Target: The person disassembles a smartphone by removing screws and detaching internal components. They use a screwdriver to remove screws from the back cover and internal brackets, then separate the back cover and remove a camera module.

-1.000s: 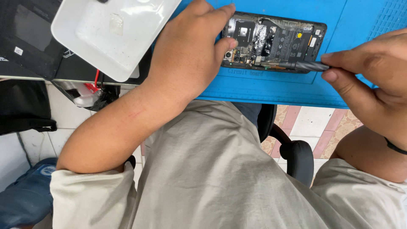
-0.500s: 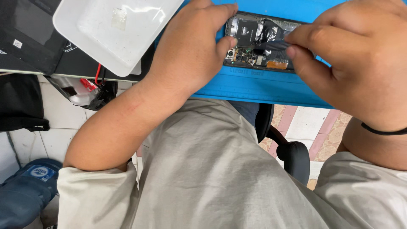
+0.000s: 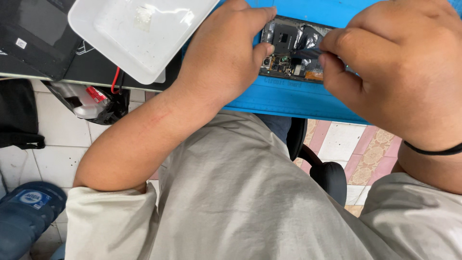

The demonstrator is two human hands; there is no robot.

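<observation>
Opened phone (image 3: 288,53) | left hand (image 3: 224,58) grip still steadying it | right hand (image 3: 399,62) pinching tool, unmoved

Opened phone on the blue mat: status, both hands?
Left hand steadies opened black phone on blue mat. Right hand pinches thin dark tool over it. White tray alongside, clear.

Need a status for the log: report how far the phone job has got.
Done: the phone lies opened on the blue mat, its board bared. In hand: the left hand steadies its end while the right hand pinches a thin dark strip over the inside. Left: the phone is not closed; no cover in view.
</observation>
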